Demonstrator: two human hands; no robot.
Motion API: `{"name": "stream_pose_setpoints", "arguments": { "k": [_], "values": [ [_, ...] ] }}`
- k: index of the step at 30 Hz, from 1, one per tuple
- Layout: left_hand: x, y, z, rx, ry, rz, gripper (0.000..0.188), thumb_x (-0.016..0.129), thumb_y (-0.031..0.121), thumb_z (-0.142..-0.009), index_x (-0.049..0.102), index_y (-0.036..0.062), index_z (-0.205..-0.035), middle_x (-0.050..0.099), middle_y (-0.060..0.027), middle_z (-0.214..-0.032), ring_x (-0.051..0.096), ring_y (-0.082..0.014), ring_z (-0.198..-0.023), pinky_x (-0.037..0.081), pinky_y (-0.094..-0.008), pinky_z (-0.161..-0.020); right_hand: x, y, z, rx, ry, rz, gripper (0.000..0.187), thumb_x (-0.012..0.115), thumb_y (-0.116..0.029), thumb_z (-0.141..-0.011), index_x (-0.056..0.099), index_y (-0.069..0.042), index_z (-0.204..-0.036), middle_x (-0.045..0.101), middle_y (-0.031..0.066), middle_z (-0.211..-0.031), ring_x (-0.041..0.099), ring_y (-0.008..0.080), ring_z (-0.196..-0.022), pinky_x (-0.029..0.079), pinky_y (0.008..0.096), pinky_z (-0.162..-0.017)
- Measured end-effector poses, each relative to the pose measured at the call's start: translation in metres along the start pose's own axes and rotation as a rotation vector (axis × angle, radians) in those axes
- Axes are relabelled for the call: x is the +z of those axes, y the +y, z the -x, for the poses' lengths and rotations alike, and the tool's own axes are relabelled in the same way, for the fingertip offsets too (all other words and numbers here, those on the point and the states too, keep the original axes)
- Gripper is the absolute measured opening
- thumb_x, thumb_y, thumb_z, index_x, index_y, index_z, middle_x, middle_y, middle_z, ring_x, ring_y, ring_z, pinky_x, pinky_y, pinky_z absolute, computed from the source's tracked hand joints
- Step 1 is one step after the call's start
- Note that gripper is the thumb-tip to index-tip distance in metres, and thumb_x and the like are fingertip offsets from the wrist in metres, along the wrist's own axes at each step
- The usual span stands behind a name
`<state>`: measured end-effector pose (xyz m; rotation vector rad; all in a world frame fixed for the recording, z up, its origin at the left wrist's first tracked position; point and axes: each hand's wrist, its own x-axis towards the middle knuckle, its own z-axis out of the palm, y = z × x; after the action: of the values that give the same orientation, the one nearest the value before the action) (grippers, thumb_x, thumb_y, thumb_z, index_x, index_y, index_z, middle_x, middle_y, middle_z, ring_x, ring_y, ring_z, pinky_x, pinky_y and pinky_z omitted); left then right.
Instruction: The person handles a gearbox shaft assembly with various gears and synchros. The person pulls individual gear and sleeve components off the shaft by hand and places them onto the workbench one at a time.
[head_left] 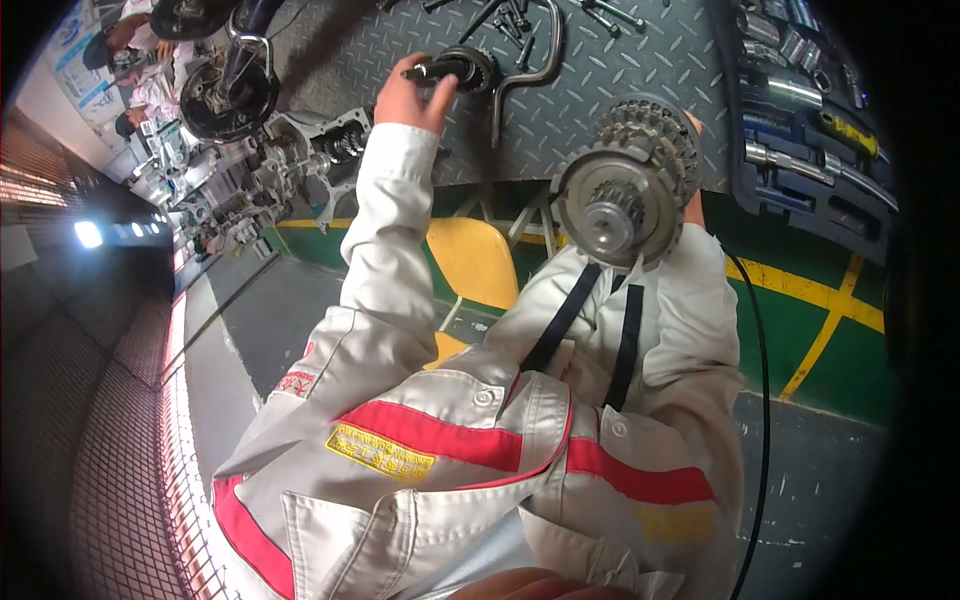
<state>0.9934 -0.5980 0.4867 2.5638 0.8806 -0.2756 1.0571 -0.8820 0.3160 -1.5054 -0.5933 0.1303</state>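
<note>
My right hand (695, 205) grips a large transmission gear assembly (625, 190) from its right side, holding it up in front of the table's near edge. Its splined shaft end points toward me, and toothed rings are stacked behind a wide metal drum. Most of that hand is hidden by the gears. On the table, my left hand (415, 100) has its thumb and fingers on either side of a smaller dark gear shaft (465, 68), which has a ring-shaped gear at its right end. Part of the left fingers is hidden behind the shaft.
A bent metal bar (545, 50) and several bolts (515, 20) lie on the diamond-plate table (640, 60). A socket tool case (810, 200) sits at the right. Opened metal housings (320, 145) stand at the left. A yellow stool (475, 262) is below the table; a black cable (762, 400) hangs at the right.
</note>
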Motion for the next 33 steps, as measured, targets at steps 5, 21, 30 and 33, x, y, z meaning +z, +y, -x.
{"name": "stream_pose_setpoints", "arguments": {
  "k": [5,21,30,33],
  "values": [
    [0.02,-0.001,-0.009,0.162,0.152,0.289,0.061,0.079,0.019,-0.071,0.051,0.0041,-0.123,0.061,-0.0116,-0.109,0.062,-0.0213,-0.094,0.05,-0.0314,-0.082,-0.01,0.016,0.006,-0.02,-0.008,0.007,0.015,0.066,-0.012,-0.067,0.062,0.0,-0.075,0.063,0.0128,-0.075,0.061,0.0301,-0.071,0.047,0.0386,-0.069],
    [0.048,-0.073,-0.028,-0.02,-0.079,0.907,0.032,0.058,0.004,-0.088,0.056,-0.0004,-0.119,0.063,-0.0081,-0.109,0.06,-0.0155,-0.096,0.051,-0.0263,-0.079,0.0,0.015,0.003,0.01,-0.007,0.029,0.016,0.066,-0.012,-0.066,0.062,0.0,-0.075,0.063,0.0126,-0.075,0.061,0.0296,-0.072,0.047,0.0383,-0.07],
    [0.059,-0.069,-0.04,-0.311,0.015,1.011,0.029,0.053,0.0,-0.088,0.057,-0.0023,-0.117,0.063,-0.0105,-0.103,0.063,-0.0159,-0.083,0.053,-0.0238,-0.064,0.002,0.004,-0.005,-0.024,-0.001,0.036,0.016,0.066,-0.012,-0.066,0.062,0.0,-0.075,0.063,0.0125,-0.075,0.061,0.0294,-0.072,0.047,0.0381,-0.071],
    [0.061,-0.064,-0.039,-0.324,0.017,0.982,0.028,0.053,0.0,-0.088,0.057,-0.0033,-0.116,0.064,-0.0107,-0.1,0.062,-0.0154,-0.079,0.051,-0.0235,-0.06,-0.001,0.001,-0.006,-0.029,0.005,0.043,0.016,0.066,-0.012,-0.066,0.062,0.0,-0.075,0.063,0.0124,-0.075,0.061,0.0293,-0.072,0.047,0.0381,-0.071]
  ]
}}
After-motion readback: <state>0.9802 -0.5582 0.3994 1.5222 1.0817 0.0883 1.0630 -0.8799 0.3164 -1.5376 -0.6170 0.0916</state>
